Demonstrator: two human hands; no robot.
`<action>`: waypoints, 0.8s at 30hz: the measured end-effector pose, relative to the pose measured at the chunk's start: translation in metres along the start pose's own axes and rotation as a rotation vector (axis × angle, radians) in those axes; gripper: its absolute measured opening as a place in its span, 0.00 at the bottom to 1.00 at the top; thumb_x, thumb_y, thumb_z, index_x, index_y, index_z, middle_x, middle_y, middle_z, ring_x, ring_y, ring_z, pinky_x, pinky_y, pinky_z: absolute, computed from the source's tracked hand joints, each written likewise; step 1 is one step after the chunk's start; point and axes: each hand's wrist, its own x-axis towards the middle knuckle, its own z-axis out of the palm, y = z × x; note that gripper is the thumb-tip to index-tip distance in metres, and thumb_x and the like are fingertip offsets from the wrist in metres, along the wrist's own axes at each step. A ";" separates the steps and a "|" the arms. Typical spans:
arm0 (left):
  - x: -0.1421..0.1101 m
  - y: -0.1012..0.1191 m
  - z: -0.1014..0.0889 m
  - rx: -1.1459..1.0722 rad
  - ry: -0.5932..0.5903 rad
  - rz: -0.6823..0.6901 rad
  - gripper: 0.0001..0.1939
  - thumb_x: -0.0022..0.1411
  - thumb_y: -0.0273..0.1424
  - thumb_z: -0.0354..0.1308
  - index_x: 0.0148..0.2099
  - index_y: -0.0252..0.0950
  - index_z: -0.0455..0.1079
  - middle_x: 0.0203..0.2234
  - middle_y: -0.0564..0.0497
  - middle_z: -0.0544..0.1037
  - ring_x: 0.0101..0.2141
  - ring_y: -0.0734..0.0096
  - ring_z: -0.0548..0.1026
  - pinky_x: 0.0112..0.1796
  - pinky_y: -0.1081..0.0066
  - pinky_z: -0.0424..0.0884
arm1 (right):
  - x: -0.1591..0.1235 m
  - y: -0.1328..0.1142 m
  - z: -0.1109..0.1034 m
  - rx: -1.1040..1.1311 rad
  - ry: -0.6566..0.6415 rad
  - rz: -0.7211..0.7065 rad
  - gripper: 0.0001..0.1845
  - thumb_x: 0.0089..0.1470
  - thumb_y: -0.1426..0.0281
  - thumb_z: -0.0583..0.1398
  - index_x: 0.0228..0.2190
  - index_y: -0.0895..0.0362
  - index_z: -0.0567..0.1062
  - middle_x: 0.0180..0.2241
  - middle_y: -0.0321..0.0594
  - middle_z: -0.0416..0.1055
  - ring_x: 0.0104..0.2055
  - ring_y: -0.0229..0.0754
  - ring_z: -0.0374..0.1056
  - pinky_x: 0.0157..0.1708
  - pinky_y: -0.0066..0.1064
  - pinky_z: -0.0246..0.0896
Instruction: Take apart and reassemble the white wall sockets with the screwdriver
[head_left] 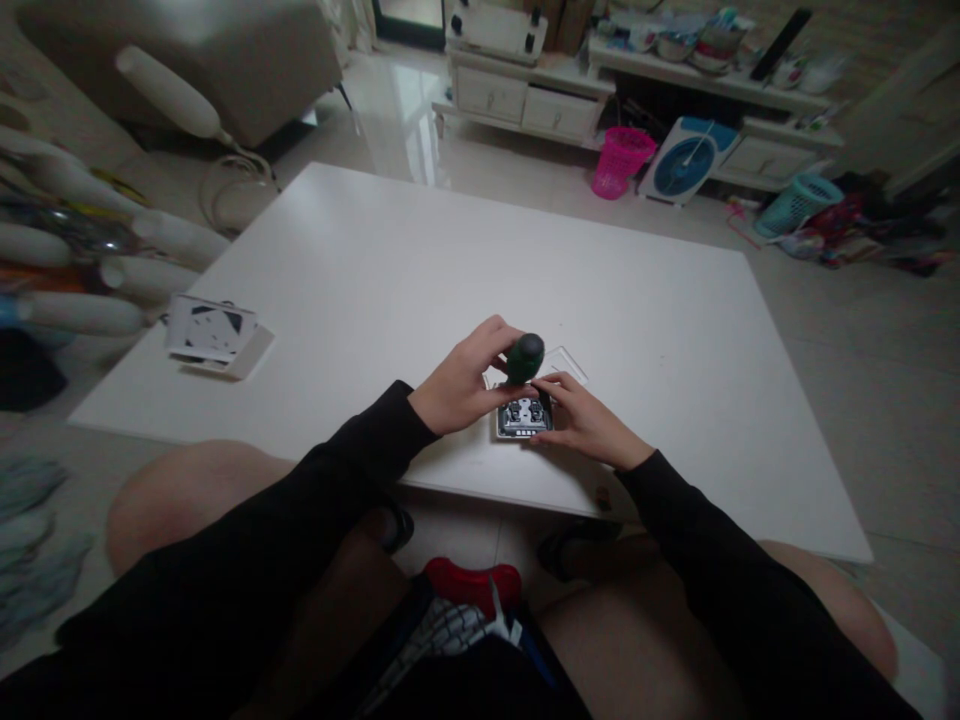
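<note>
square fitting, gripped by right hand, lies just below left hand clasping green handle.

The handle is dark green with a charcoal end; the device is black, grey and silver inside a white rim. The table is white, the box white with black print. Sleeves are black. The basket is hot pink, the fan blue and white, the bin teal.
</note>
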 end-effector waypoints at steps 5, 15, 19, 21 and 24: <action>-0.002 -0.001 0.001 -0.129 -0.021 -0.033 0.21 0.65 0.26 0.61 0.58 0.36 0.62 0.48 0.45 0.76 0.46 0.64 0.77 0.49 0.63 0.76 | -0.001 0.003 0.001 -0.005 0.002 -0.001 0.45 0.51 0.60 0.72 0.65 0.45 0.62 0.57 0.46 0.64 0.60 0.56 0.64 0.61 0.56 0.65; -0.006 0.001 0.002 -0.110 -0.053 -0.026 0.19 0.68 0.28 0.57 0.58 0.35 0.58 0.40 0.47 0.74 0.40 0.66 0.75 0.45 0.61 0.74 | 0.000 0.002 0.000 -0.006 -0.006 -0.001 0.44 0.50 0.61 0.72 0.65 0.47 0.64 0.56 0.46 0.64 0.60 0.56 0.64 0.62 0.55 0.64; -0.003 -0.001 0.004 -0.060 -0.014 -0.005 0.15 0.66 0.32 0.64 0.51 0.35 0.65 0.41 0.46 0.73 0.41 0.64 0.75 0.44 0.62 0.75 | 0.000 0.002 0.000 -0.006 -0.002 -0.001 0.43 0.51 0.61 0.72 0.65 0.46 0.64 0.56 0.47 0.65 0.60 0.56 0.65 0.61 0.55 0.65; -0.001 -0.002 0.003 -0.075 -0.006 -0.012 0.17 0.63 0.32 0.66 0.51 0.35 0.66 0.43 0.45 0.73 0.43 0.63 0.75 0.44 0.62 0.77 | 0.000 0.002 0.000 -0.010 0.000 -0.002 0.44 0.50 0.61 0.72 0.65 0.46 0.63 0.56 0.46 0.65 0.59 0.56 0.65 0.60 0.56 0.66; -0.001 -0.003 0.003 -0.194 -0.016 -0.052 0.20 0.64 0.28 0.63 0.55 0.37 0.62 0.45 0.46 0.74 0.45 0.63 0.77 0.46 0.61 0.78 | -0.001 0.002 0.001 -0.007 -0.005 0.003 0.45 0.50 0.60 0.72 0.65 0.46 0.63 0.55 0.46 0.65 0.59 0.56 0.65 0.60 0.55 0.66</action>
